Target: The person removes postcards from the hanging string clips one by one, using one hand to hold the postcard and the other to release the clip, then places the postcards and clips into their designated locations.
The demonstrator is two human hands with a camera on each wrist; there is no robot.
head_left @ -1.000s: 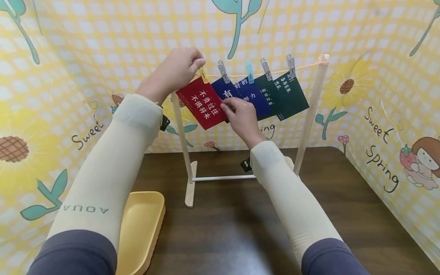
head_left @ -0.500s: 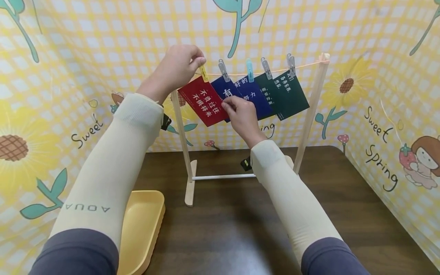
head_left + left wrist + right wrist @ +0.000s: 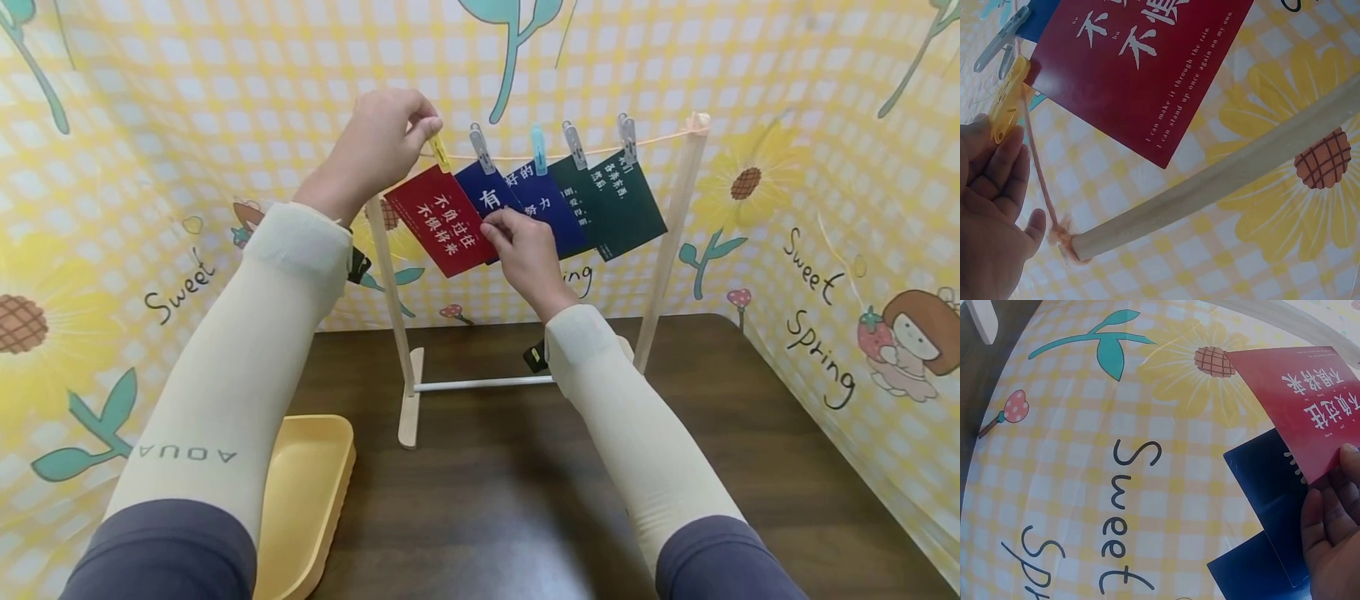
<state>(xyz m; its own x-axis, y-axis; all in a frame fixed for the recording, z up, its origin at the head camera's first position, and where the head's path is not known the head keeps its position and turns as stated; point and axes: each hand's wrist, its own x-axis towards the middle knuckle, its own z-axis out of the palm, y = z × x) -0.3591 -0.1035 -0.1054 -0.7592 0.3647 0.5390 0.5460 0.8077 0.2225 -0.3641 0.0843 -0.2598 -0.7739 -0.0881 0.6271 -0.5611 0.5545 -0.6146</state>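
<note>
My left hand [image 3: 386,142] pinches a yellow clothespin [image 3: 439,153] at the left end of an orange string [image 3: 660,143]. The clothespin's tip meets the upper corner of a red card [image 3: 435,221] with white Chinese characters. My right hand [image 3: 528,254] pinches that card's right edge between thumb and fingers, as the right wrist view also shows. Behind the red card hangs a blue card [image 3: 480,185] under a grey clothespin [image 3: 482,150]. Further right, another blue card [image 3: 562,221] and dark green cards [image 3: 633,204] hang from clothespins. In the left wrist view the yellow clothespin [image 3: 1009,100] lies across the string.
The string is tied between two wooden posts [image 3: 393,292], joined low down by a white rod [image 3: 480,384]. A yellow tray [image 3: 341,467] stands on the dark wooden table [image 3: 450,500] beneath my left forearm. Yellow checked cloth [image 3: 225,100] surrounds the table.
The red card has tilted slightly and its lower corner rose a little under the yellow clothespin. Both hands keep their grips. The head view has shifted slightly.
</note>
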